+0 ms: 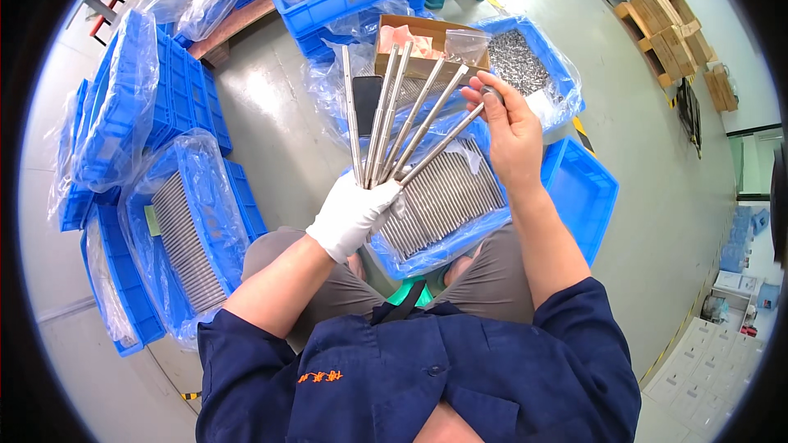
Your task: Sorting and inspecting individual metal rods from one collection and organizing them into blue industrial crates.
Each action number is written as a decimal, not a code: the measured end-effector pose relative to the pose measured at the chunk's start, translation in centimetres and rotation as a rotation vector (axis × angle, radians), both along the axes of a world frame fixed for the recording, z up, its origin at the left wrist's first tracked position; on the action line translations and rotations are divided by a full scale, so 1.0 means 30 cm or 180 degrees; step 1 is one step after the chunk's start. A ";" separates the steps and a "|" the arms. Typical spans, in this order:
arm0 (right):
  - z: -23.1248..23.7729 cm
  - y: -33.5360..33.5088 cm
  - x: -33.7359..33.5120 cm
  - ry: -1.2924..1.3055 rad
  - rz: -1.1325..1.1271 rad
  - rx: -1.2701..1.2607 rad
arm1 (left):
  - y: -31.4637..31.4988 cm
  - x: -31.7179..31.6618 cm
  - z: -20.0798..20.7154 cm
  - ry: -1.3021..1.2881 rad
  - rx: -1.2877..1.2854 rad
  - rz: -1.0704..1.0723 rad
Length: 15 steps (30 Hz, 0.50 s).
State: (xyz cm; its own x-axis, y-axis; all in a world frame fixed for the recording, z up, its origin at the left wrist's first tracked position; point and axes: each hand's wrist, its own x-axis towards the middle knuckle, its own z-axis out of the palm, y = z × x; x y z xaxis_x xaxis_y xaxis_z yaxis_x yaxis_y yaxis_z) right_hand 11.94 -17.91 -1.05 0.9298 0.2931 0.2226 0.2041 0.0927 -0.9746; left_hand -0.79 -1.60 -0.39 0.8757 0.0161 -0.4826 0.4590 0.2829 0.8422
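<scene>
My left hand [355,212], in a white glove, is closed round the lower ends of several slim metal rods [382,119], which fan out upward and away from me. My bare right hand [510,127] pinches a small grey metal piece [492,93] at the far end of the rightmost rod [443,143]. Whether the piece is separate or part of that rod, I cannot tell. Below the fan, between my knees, a plastic-lined blue crate [400,267] holds rows of similar rods [439,205].
Beyond the rods are a cardboard box [450,26] with pink material, a dark phone-like slab [366,103] and a crate of small metal parts [519,61]. A blue bin [584,197] stands right. Stacked blue crates [176,90] and another rod crate [234,258] stand left.
</scene>
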 end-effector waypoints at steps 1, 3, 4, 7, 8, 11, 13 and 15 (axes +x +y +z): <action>-0.003 -0.001 -0.001 -0.0218 -0.0064 -0.0280 | 0.000 -0.002 0.004 0.0040 -0.0006 -0.0013; -0.005 0.005 -0.004 -0.0242 -0.0088 -0.0259 | 0.001 -0.004 -0.001 0.0007 -0.0025 0.0007; -0.005 0.006 -0.004 -0.0273 -0.0119 -0.0241 | 0.001 -0.003 -0.003 -0.0034 -0.0048 0.0020; -0.022 0.002 0.006 -0.0433 -0.0160 -0.0186 | 0.007 -0.006 0.003 0.0053 -0.0089 0.0023; -0.029 0.007 0.004 -0.0428 -0.0163 -0.0193 | 0.007 -0.007 -0.003 0.0057 -0.0095 0.0020; -0.038 0.032 -0.010 -0.0213 -0.0289 0.0144 | 0.003 -0.006 -0.019 -0.0038 -0.0009 0.0122; -0.030 0.040 -0.018 0.0157 -0.0337 0.0509 | -0.002 -0.002 -0.007 -0.0029 -0.0061 0.0030; -0.033 0.031 -0.013 0.0182 -0.0244 0.0455 | 0.000 -0.002 -0.007 -0.0002 -0.0049 0.0044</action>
State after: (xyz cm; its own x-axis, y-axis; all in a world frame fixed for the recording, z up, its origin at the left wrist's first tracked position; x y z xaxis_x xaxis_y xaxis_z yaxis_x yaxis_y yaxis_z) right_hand 11.55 -16.97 -2.05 0.9605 0.1901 0.2031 0.1605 0.2176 -0.9628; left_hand -0.86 -1.59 -0.60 0.8757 0.0208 -0.4824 0.4544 0.3020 0.8380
